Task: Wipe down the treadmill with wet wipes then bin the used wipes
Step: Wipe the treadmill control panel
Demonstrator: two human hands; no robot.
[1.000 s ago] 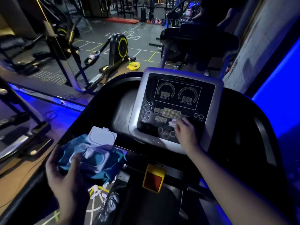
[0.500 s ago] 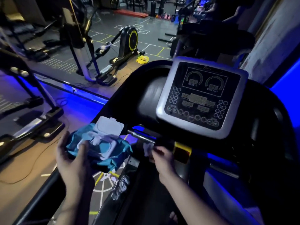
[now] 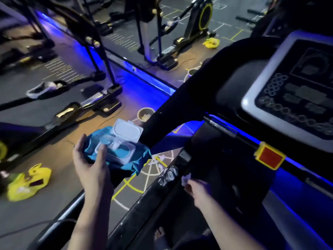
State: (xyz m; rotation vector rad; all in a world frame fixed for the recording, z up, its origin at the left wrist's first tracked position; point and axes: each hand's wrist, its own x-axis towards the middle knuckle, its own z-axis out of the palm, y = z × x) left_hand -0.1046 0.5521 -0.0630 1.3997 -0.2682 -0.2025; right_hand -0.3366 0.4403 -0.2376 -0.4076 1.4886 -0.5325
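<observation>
The wipes pack [image 3: 124,159] is teal with a white lid [image 3: 127,129]; the wipe [image 3: 185,178] is white. The treadmill [image 3: 180,105] is black, its console [image 3: 252,100] rimmed silver, its tag [image 3: 269,156] yellow and red. The grey floor [image 3: 54,199] bears yellow and white lines

Two hands [image 3: 90,166] [image 3: 197,193], one wipe pack [image 3: 117,156], one wipe [image 3: 185,179], one treadmill [image 3: 180,105].
</observation>
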